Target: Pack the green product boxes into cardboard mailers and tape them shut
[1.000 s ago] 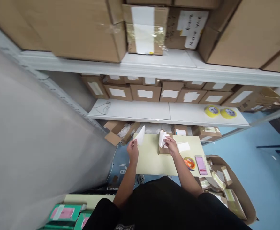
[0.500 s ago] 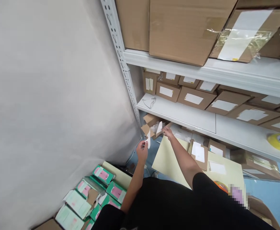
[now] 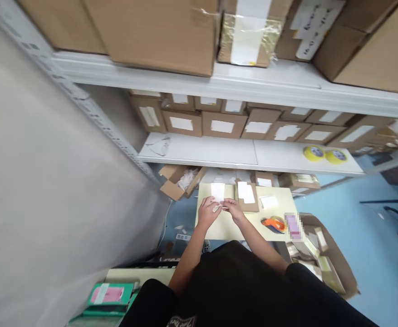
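Observation:
Over the pale yellow table, my left hand (image 3: 208, 212) and my right hand (image 3: 233, 209) meet, their fingers closed at the lower end of a white paper slip (image 3: 218, 190). The slip points away from me, its face towards the camera. A small pale fold or second piece shows below the fingertips; I cannot tell which. Just right of my right hand lies a brown cardboard box (image 3: 252, 208) with a white label (image 3: 246, 192). Beyond my left hand, on the left, an open carton (image 3: 172, 190) holds crumpled white scraps (image 3: 187, 179).
On the table (image 3: 226, 229) are a white paper (image 3: 268, 201) and an orange tape dispenser (image 3: 272, 224). A large carton (image 3: 335, 247) of small boxes stands to the right. Ahead, a white shelf (image 3: 205, 150) carries labelled boxes, glasses (image 3: 158, 146) and yellow tape rolls (image 3: 314, 153).
My hands have come together, from apart beside the open carton to over the table. Each held white paper earlier; now both are at one slip. The view has swung to the right.

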`<state>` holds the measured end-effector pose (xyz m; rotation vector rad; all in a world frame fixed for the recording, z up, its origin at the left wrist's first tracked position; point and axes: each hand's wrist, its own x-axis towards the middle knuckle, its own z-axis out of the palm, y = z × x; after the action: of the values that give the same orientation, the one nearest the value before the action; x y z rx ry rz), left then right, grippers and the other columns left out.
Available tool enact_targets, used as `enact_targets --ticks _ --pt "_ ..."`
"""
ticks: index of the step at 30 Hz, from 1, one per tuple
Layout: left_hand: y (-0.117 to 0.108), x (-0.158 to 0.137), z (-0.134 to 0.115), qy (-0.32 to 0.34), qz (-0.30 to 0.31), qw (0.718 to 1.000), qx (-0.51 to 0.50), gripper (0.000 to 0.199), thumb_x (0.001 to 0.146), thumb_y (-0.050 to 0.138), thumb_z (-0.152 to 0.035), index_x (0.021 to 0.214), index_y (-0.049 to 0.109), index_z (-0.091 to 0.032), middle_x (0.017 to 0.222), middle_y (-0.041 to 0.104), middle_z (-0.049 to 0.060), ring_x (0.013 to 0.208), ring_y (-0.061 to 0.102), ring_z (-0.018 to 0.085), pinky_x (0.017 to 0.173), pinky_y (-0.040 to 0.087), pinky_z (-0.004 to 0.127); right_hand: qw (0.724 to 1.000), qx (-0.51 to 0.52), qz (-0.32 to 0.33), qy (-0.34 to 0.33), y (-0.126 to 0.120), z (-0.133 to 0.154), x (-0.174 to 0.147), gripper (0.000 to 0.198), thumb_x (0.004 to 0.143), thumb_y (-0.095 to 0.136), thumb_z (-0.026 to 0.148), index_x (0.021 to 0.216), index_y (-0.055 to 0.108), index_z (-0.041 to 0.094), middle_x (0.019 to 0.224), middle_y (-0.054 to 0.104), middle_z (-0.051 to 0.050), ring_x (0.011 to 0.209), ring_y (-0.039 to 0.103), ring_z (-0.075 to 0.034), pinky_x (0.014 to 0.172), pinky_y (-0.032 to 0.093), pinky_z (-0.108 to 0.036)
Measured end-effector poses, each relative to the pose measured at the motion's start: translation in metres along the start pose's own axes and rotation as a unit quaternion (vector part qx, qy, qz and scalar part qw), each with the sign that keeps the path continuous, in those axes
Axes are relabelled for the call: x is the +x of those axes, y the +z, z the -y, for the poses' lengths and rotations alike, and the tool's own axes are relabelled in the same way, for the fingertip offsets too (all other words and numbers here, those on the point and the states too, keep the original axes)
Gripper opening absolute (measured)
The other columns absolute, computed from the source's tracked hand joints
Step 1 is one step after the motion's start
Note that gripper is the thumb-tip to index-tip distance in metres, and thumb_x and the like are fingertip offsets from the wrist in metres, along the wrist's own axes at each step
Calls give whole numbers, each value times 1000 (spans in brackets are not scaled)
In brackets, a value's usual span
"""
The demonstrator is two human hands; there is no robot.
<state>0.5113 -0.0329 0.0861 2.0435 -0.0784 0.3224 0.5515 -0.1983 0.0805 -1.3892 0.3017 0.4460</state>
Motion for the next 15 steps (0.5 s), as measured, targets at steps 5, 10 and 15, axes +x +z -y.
enact_targets --ticks 5,10,15 --pt "66 7 -10 -10 88 996 -8 40 73 89 -50 104 79 -27 133 67 10 120 63 31 104 52 44 988 27 -149 -7 -77 0 -4 35 56 86 47 71 72 20 67 70 -1 63 61 -15 62 50 -28" --pt "131 10 -7 -190 76 965 -162 32 81 77 -50 87 65 -22 82 70 2 77 68 18 73 55 29 989 13 -146 27 -138 -7 -11 30 55 85 40 74 76 18 74 74 -3 68 64 -17 64 50 -28" --pt "190 15 -9 -241 71 951 -178 28 72 80 -39 76 58 -22 68 63 -3 66 62 15 67 49 26 986 -59 -156 -26 -182 -29 1 39 62 80 42 93 79 19 76 74 -1 69 66 -20 67 53 -32"
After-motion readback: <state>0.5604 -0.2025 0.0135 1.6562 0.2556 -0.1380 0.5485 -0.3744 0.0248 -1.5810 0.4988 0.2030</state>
